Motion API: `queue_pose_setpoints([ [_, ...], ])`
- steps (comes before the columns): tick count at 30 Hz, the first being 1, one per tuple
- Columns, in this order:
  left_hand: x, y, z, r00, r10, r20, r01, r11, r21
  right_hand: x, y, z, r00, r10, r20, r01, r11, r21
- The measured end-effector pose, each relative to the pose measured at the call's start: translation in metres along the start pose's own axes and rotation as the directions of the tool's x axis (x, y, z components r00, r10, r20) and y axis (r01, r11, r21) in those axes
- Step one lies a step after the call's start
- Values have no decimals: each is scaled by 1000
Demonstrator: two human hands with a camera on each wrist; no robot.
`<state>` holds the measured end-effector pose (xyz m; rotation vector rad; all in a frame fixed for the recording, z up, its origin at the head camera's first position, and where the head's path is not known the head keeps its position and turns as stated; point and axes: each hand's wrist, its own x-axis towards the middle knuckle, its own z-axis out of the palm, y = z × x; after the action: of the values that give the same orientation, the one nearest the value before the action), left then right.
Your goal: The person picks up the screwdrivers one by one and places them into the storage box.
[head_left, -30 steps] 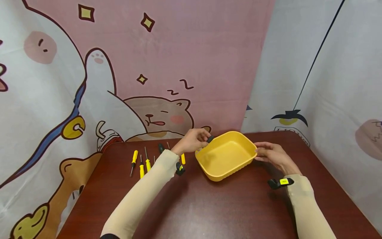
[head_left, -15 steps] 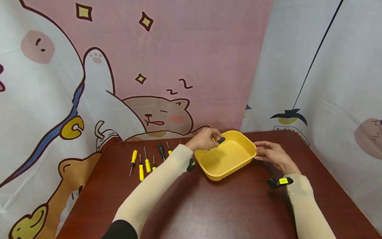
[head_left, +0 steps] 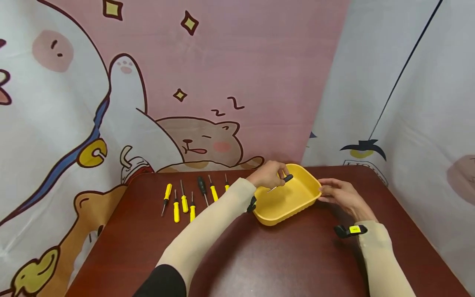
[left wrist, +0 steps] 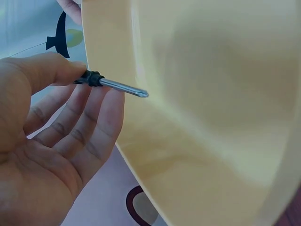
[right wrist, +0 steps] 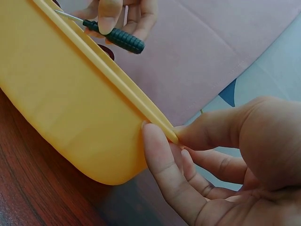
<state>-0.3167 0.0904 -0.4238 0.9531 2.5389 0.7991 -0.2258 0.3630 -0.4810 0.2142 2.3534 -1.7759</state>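
The yellow bin [head_left: 287,202] reaches from under my left hand [head_left: 269,174] to my right hand [head_left: 343,197], whose thumb and fingers pinch its rim. My left thumb and fingertips grip a dark-handled screwdriver [right wrist: 122,41] above it, partly covering the handle. Left of there, my sleeve [head_left: 208,231] cuts off some yellow-handled screwdrivers [head_left: 184,204].

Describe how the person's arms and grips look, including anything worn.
Cream left sleeve with black fabric farther up; cream right sleeve. Black left wrist device; black right wrist device with yellow label. Left grip and right grip ungloved.
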Motion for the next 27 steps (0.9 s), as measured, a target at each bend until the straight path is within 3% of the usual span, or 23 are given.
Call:
queue_pose_setpoints([
  [10,10,9,14,997,-29,75,30,1000,0,-3,11,4,1000,25,-13,-25,1000,18],
  [19,21,14,28,994,-39,101,36,999,34,-1,9,4,1000,7,-2,-7,1000,28],
  [27,28,26,36,983,-74,166,55,992,117,-2,1,3,1000,-13,9,13,1000,27],
])
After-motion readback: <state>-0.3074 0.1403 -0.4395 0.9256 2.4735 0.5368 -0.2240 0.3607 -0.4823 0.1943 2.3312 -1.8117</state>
